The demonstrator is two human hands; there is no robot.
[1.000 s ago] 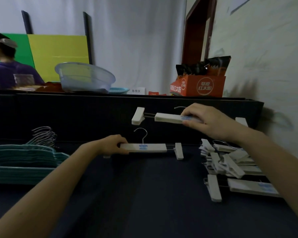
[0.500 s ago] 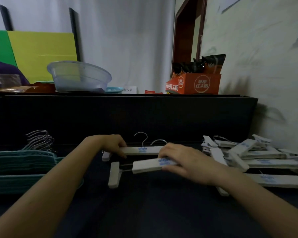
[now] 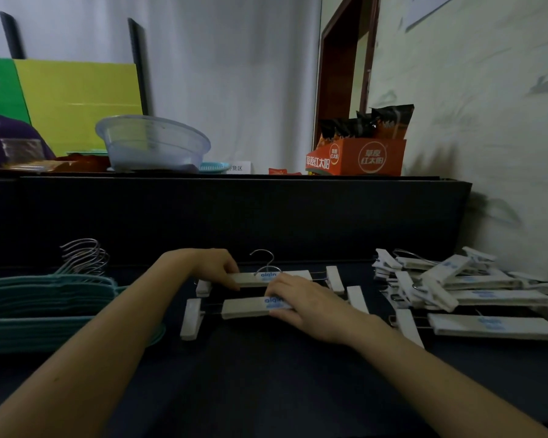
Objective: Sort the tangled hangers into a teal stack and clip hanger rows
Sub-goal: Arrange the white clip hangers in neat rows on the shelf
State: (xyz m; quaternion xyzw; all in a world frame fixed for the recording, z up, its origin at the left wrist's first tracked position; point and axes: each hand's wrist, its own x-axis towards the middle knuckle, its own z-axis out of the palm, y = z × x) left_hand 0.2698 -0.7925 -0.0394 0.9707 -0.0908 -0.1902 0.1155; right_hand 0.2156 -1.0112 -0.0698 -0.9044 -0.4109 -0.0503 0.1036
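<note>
Dark tabletop: 2 hangers mid-surface

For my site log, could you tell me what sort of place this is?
Probably a staged shop or stockroom work area: an orange snack display box and a clear plastic basin sit on a dark partition ledge, with a small printed sign beside them.

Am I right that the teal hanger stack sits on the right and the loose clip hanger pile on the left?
No, reversed. The head view shows the teal hanger stack on the left and the loose clip hanger pile on the right.
</note>
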